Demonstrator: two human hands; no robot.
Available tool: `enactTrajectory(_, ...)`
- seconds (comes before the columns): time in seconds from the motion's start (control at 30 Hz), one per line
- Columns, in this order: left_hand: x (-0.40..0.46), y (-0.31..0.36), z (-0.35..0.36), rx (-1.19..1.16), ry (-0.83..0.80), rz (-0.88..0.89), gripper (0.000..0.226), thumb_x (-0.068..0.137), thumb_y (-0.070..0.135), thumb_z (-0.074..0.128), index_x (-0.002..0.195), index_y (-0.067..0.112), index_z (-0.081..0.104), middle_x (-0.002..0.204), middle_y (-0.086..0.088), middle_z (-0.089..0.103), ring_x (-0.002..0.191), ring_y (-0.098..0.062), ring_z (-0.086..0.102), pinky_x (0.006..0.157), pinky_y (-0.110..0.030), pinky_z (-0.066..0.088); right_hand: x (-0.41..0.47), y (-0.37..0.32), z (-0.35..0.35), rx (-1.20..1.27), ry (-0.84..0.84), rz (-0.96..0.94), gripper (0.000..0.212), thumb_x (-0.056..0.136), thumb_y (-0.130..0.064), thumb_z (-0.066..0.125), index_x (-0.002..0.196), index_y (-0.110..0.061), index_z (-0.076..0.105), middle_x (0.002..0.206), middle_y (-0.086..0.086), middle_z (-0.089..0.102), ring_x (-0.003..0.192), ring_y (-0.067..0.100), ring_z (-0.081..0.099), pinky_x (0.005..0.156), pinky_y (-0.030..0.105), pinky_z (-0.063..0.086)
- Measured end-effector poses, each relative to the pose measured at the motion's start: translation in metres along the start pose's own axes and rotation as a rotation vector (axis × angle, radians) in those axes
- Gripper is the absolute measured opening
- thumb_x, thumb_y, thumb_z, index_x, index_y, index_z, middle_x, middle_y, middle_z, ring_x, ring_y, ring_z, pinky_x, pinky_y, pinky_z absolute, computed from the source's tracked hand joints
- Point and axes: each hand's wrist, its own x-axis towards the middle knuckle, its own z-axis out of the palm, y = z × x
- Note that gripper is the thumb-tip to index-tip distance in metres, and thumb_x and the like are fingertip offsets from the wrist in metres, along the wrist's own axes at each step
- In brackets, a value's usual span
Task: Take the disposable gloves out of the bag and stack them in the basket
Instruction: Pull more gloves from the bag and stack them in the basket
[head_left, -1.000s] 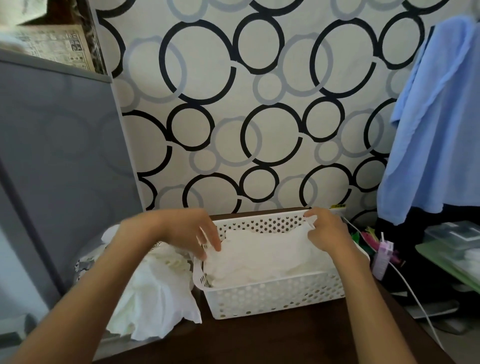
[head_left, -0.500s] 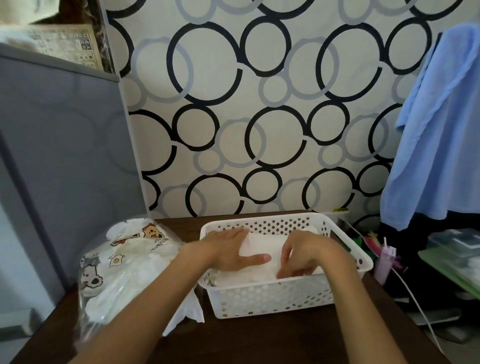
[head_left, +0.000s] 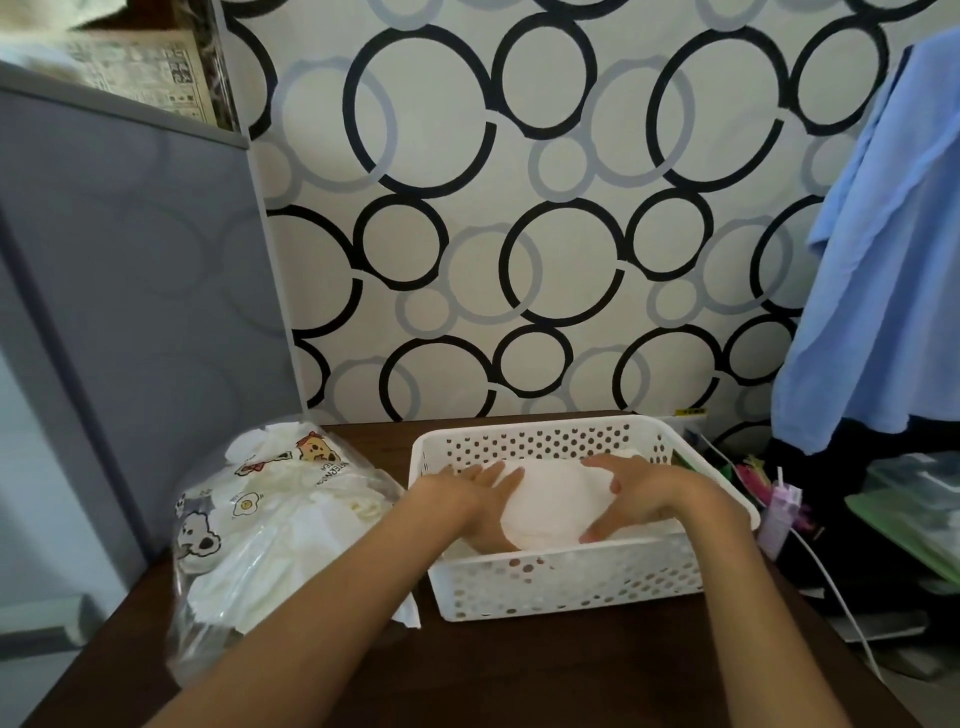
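A white perforated basket (head_left: 571, 584) stands on the dark wooden table (head_left: 545, 670). Inside it lies a stack of white disposable gloves (head_left: 553, 501). My left hand (head_left: 480, 496) lies flat against the stack's left side, fingers straight. My right hand (head_left: 636, 493) rests on the stack's right side, fingers spread and bent over its edge. To the left of the basket slumps a clear plastic bag (head_left: 270, 535) printed with cartoon bears and eggs, with more white gloves inside it.
A grey cabinet (head_left: 119, 312) rises on the left. The patterned wall is close behind the basket. At the right hang a blue garment (head_left: 883, 260), a small purple bottle (head_left: 778, 512), a white cable and green trays.
Both hands lowered a glove from the basket's rim onto the stack, then slid apart to its left and right sides. The bag has come into full view.
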Motion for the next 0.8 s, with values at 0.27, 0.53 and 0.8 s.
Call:
enactTrajectory(0.27, -0.017, -0.004, -0.013, -0.227, 0.053, 0.079, 0.093, 0.089, 0.058, 0.053, 0.153, 0.023, -0.006, 0.162, 0.003, -0.002, 0.148, -0.019, 0.003, 0.12, -0.043, 0.007, 0.0, 0.001, -0.003, -0.045, -0.009, 0.026, 0.083, 0.077, -0.025, 0.076, 0.145, -0.03, 0.03, 0.144, 0.004, 0.036, 0.129, 0.025, 0.04, 0.103, 0.034, 0.039)
enactTrajectory(0.53, -0.128, -0.085, -0.007, -0.55, 0.693, -0.004, 0.012, 0.085, 0.029, 0.068, 0.093, 0.036, 0.062, 0.107, 0.019, 0.06, 0.102, 0.0, 0.056, 0.094, -0.032, 0.048, -0.036, -0.032, -0.016, 0.191, 0.307, -0.231, 0.026, 0.087, -0.003, 0.063, 0.1, -0.025, 0.068, 0.1, -0.001, 0.064, 0.086, 0.011, 0.057, 0.062, 0.018, 0.041)
enactTrajectory(0.8, -0.152, -0.124, 0.023, -0.527, 0.42, -0.007, 0.015, 0.084, 0.021, 0.071, 0.083, 0.035, 0.068, 0.115, 0.032, 0.051, 0.11, 0.015, 0.044, 0.088, -0.008, 0.039, -0.087, -0.14, 0.054, 0.0, 0.31, -0.651, 0.019, 0.079, -0.044, 0.071, 0.094, -0.032, 0.073, 0.086, -0.014, 0.067, 0.078, 0.002, 0.058, 0.073, 0.024, 0.049)
